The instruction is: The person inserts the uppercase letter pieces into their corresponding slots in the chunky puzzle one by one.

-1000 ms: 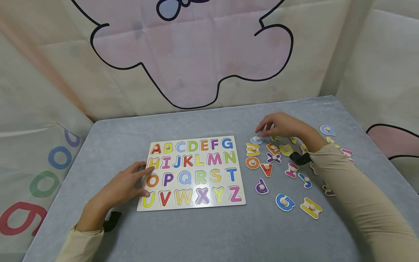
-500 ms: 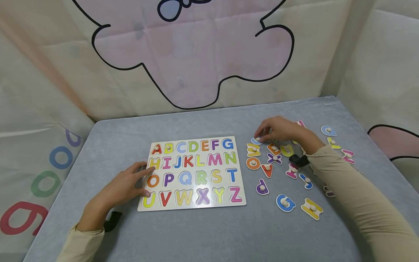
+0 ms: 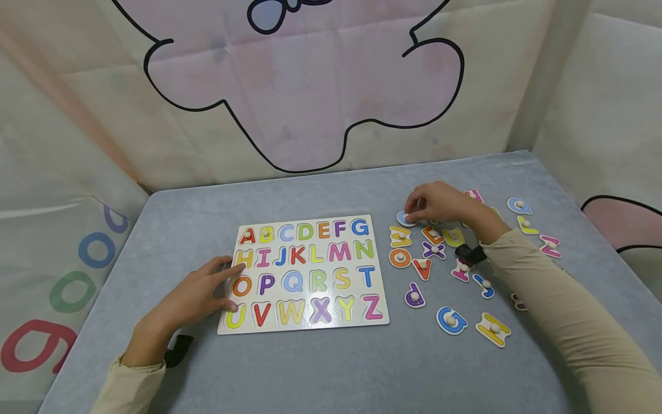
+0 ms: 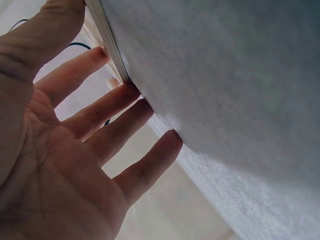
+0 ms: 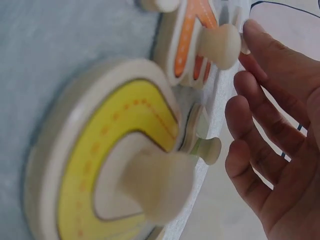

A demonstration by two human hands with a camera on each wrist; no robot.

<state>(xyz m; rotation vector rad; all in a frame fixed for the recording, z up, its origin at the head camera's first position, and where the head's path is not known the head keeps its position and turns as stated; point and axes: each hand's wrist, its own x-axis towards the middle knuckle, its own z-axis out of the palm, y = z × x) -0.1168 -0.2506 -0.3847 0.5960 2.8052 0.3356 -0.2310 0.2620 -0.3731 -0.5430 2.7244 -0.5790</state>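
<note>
My left hand (image 3: 199, 293) rests on the left edge of the white alphabet puzzle board (image 3: 380, 287), thumb and fingers spread and nearly straight. In the left wrist view its fingertips touch the board's edge and the table. At the back right, my right hand (image 3: 439, 206) pinches the knob of a rounded light-blue letter piece (image 3: 401, 222) between thumb and forefinger; the fingers partly hide it. The board's A piece (image 3: 247, 235) and B piece (image 3: 266, 233) sit in their recesses with knobs showing.
Several knobbed letter pieces lie right of the board, among them a yellow-orange W or M shape (image 3: 400, 236), orange O (image 3: 400, 258), red V (image 3: 422, 269), blue G (image 3: 451, 321) and yellow H (image 3: 493, 330). A grey cloth covers the table (image 3: 320, 368).
My right hand has come down onto the light-blue letter piece, and its thumb and forefinger now close on the knob. The left hand and board have stayed in place.
</note>
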